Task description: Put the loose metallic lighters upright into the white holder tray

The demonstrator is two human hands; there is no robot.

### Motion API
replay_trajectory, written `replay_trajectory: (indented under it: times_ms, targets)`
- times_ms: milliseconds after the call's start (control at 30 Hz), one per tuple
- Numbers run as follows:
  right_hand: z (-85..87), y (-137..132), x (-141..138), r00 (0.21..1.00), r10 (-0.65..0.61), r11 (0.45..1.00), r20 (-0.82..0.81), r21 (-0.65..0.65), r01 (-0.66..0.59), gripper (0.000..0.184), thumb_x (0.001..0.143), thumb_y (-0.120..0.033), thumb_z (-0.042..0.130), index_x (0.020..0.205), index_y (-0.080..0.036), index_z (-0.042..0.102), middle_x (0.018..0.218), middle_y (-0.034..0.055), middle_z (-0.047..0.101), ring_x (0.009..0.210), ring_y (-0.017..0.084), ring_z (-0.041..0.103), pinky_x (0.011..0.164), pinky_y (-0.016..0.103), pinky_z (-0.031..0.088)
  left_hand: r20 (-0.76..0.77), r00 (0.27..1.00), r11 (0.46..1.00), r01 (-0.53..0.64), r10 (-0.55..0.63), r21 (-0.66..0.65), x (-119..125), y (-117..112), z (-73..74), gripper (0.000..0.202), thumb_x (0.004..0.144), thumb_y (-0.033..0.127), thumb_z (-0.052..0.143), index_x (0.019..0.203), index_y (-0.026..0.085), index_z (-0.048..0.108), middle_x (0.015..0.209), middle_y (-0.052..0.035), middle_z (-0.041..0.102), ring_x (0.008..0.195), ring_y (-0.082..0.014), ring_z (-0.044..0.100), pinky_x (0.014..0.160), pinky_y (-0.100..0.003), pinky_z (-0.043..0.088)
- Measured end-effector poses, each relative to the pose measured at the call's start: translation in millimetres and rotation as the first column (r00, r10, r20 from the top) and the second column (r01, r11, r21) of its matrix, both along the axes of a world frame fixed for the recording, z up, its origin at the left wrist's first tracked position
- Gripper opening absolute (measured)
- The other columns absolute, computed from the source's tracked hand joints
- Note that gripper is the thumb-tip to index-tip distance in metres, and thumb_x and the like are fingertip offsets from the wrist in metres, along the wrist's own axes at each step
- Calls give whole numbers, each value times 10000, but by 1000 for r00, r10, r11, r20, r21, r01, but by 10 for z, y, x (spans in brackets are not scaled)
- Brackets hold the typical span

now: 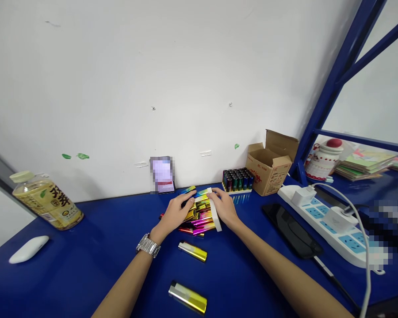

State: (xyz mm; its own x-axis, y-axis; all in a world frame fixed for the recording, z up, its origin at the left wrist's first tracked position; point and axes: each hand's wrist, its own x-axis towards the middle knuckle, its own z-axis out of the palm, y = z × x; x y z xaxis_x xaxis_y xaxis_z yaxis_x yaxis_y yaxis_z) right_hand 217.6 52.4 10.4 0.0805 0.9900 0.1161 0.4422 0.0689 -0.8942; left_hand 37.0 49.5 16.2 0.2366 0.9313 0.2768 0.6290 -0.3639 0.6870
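A pile of shiny metallic lighters (pixel 200 216) in gold, pink and rainbow colours lies on the blue table (pixel 96 247). My left hand (pixel 176 211), with a silver watch on the wrist, rests on the pile's left side, fingers curled over the lighters. My right hand (pixel 223 206) grips a white tray (pixel 215 215) that stands on edge against the pile's right side. Two loose gold lighters lie nearer me, one (pixel 193 251) just below the pile and another (pixel 187 297) close to the table's front.
A white tray of dark upright lighters (pixel 238 180) and an open cardboard box (pixel 271 168) stand at the back right. A black phone (pixel 292 230), a power strip (pixel 331 225), a tea bottle (pixel 46 201) and a white mouse (pixel 28 249) also lie on the table.
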Motion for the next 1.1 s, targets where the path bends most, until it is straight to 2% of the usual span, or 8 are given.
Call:
replay_trajectory:
  times_ms: [133,467,633,833,1100]
  targets:
    - [2,-5,11,1000,-9,1000,-20,0,10,380,786,-457,494,1012,-224,692,929,44,689,884,226,605,833,320,417,28,999,999,-32,33,-10,-19,-21,-51,466,890,427,427,1270,209,586,1244,-25,641,1111,-236,613,1009,-387,428]
    - [-14,56,104,999,-27,1000,-27,-4,27,348,766,-447,509,952,-232,709,898,31,701,852,228,614,804,317,427,-30,999,998,-40,41,47,-40,-10,-127,460,893,405,425,1271,196,583,1214,-53,661,1064,-232,635,943,-371,472]
    - [-46,98,166,998,-34,999,-43,11,34,345,754,-435,520,939,-225,721,897,27,711,862,229,619,812,315,434,-89,994,992,-60,70,112,-49,7,-180,397,894,354,426,1184,189,640,1114,-72,707,955,-221,666,894,-367,499]
    - [-46,135,241,997,-69,998,-22,12,69,394,739,-452,526,981,-218,731,922,39,711,886,246,617,799,321,440,-138,987,979,-51,79,196,-53,19,-208,322,892,296,414,1011,196,696,1043,-69,721,986,-223,648,877,-363,503]
    - [-29,168,318,995,-96,995,10,11,96,442,724,-472,536,1025,-213,730,968,54,709,924,272,614,823,345,428,-181,981,973,-25,68,230,-79,19,-206,306,893,281,413,939,176,696,979,-81,725,955,-229,645,860,-376,496]
